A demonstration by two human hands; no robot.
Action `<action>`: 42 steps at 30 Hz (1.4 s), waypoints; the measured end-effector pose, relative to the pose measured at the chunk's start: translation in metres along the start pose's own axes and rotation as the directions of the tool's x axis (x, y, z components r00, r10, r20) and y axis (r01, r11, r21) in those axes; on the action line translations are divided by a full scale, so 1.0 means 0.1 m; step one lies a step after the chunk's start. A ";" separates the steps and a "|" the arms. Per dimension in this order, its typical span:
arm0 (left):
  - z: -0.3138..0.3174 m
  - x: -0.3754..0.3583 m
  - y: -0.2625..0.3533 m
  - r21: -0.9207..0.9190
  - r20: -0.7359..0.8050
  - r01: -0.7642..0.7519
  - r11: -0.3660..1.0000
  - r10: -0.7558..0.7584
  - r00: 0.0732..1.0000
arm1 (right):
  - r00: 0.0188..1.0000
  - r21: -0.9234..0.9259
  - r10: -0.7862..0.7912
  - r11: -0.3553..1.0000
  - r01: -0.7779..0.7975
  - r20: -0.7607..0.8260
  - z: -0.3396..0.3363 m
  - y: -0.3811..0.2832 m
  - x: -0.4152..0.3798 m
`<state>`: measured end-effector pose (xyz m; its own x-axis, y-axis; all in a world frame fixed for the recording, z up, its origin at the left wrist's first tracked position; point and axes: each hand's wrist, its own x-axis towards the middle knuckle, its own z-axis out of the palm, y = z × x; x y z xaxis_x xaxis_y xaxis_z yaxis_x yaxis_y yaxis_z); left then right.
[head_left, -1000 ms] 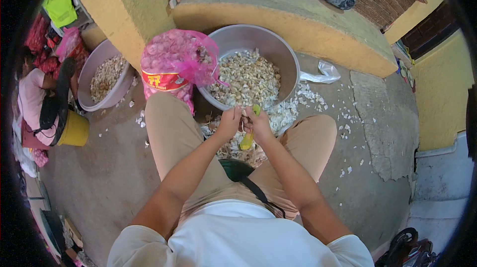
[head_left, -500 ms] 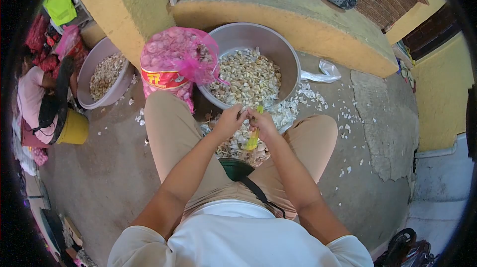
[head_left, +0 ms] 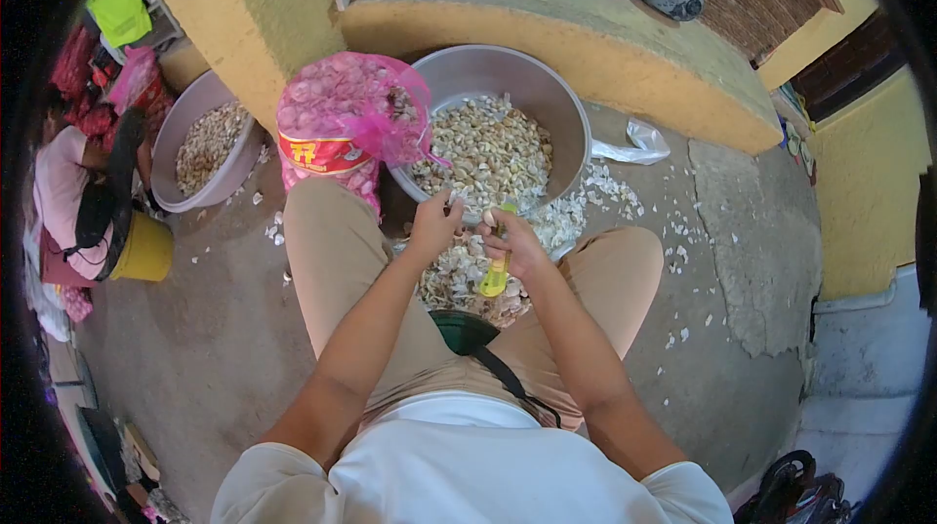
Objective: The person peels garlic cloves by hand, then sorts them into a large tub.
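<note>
My right hand (head_left: pixel 514 245) is wrapped round a yellow-green cutter (head_left: pixel 496 275), with a pale garlic clove (head_left: pixel 489 218) at its fingertips. Left of it, my left hand (head_left: pixel 436 223) is apart from the right, its fingers bent together near the rim of a large grey basin (head_left: pixel 576 134); what it holds, if anything, is too small to tell. Many garlic cloves (head_left: pixel 488 148) lie in the basin. Between my knees, peeled skins (head_left: pixel 454 275) fill a low container, mostly hidden. Beside the basin stands a pink mesh sack (head_left: pixel 327 109) of garlic bulbs.
At the left, a person (head_left: pixel 63 178) sits by a second basin (head_left: pixel 163 148) of cloves and a yellow bucket (head_left: pixel 146 249). A yellow ledge (head_left: pixel 586 60) runs behind my basin. Loose skins (head_left: pixel 615 187) lie on the floor at the right.
My hands have moved apart. The left one has gone up and left, away from the cutter; the right one still grips it, and a clove now shows at its fingertips.
</note>
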<state>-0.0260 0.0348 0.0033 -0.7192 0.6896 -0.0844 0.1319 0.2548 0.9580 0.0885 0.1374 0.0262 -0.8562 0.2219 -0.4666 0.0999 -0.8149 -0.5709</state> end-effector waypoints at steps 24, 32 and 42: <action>0.02 -0.01 -0.29 0.535 0.235 -0.028 0.844 -0.117 0.965 | 0.955 -0.504 -0.152 0.864 0.004 -0.253 -0.06 -0.03 0.05; 0.13 0.24 -0.21 0.478 0.210 0.066 0.876 -0.187 0.960 | 0.974 -0.548 -0.088 0.835 -0.043 -0.211 0.03 -0.12 -0.01; -0.18 0.75 -0.17 0.530 0.094 0.039 0.847 -0.104 0.990 | 0.963 -0.554 -0.121 0.832 -0.033 -0.239 0.15 -0.32 -0.05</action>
<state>-0.0940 0.0702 -0.0140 -0.6615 0.7202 -0.2092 0.4457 0.6019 0.6626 0.0816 0.1545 0.0567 -0.7156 0.4407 -0.5419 0.3919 -0.3889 -0.8338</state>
